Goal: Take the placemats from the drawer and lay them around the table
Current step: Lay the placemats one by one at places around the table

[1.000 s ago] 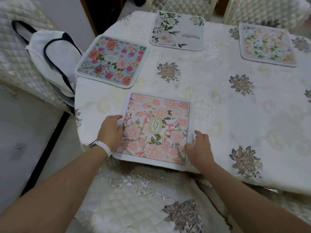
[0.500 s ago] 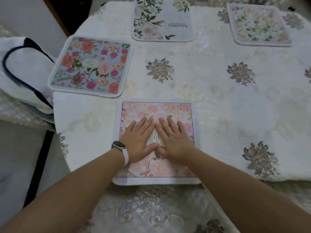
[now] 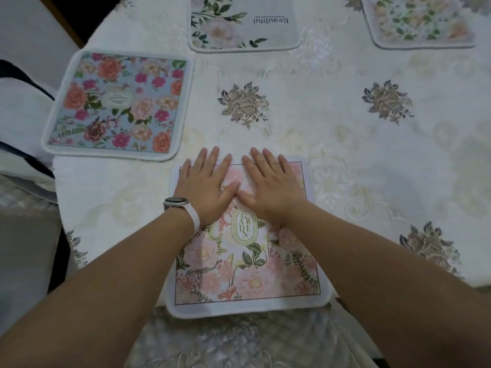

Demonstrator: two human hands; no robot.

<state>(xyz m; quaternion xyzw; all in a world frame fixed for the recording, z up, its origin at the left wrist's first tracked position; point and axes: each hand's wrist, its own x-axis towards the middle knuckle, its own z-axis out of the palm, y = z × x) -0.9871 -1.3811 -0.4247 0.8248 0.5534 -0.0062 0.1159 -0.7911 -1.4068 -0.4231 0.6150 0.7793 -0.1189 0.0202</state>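
Both hands are lying flat on the pink placemat (image 3: 247,261), which is sitting at the near edge of the table (image 3: 345,155). The left hand (image 3: 206,189), wearing a watch (image 3: 176,202) at the wrist, is resting palm down with its fingers straight and a little spread. The right hand (image 3: 268,187) is doing the same just beside it, the two thumbs touching or nearly so. Neither is gripping anything: they are pressing on the far half of the mat, with the fingertips reaching its far border and the tablecloth beyond. Judging by this, the person is smoothing the mat down as the last touch of laying it.

Three other mats are lying on the table: the blue placemat (image 3: 119,104) near the left edge, the white placemat (image 3: 244,25) toward the far edge, and the pale placemat (image 3: 417,22) toward the far right corner, the last two cut off by the frame.

The risk is sitting at the near edge. The pink mat's near border seems to be hanging slightly over the table edge, above the chair cushion (image 3: 239,341). If the palms are dragging toward the body while pressing, the mat could be sliding further off and dropping onto the chair. Pressing hard could also be bunching the loose tablecloth and nudging the blue mat, which is lying near the pink one's far left corner. Whether more mats are waiting in the drawer I cannot tell, as the drawer is not showing
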